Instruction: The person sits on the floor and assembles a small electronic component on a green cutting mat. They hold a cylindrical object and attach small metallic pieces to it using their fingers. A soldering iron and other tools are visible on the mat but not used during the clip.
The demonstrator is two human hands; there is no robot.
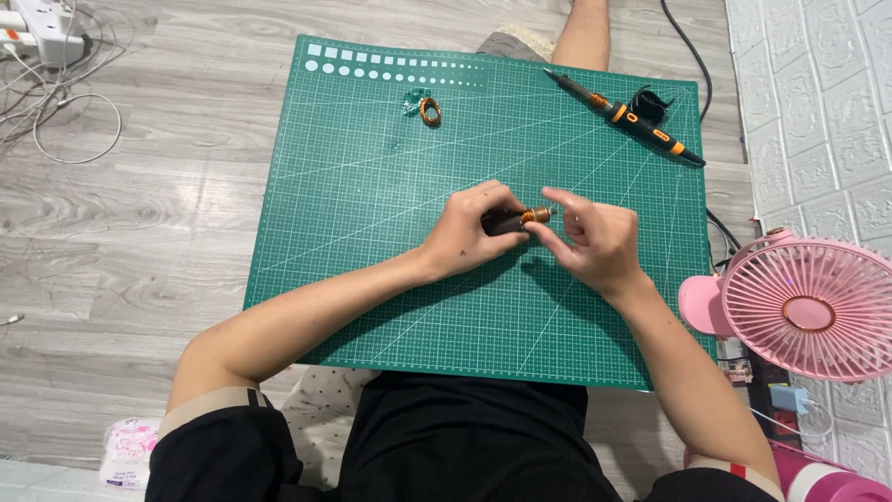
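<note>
Grey wood-plank floor (139, 232) carries everything. Green gridded cutting mat (372, 232) lies flat on it, centre frame. On the mat: small copper wire coil (429, 112) near the top edge, touching a scrap of crinkled clear wrap (412, 100); black-and-orange soldering iron (632, 117) lies diagonally at the top right corner, beside a black strap loop (650, 100). On the floor off the mat: white power strip (42, 23) with loose white cables (74, 121) top left, pink desk fan (804, 307) right, tissue pack (125, 451) bottom left.
</note>
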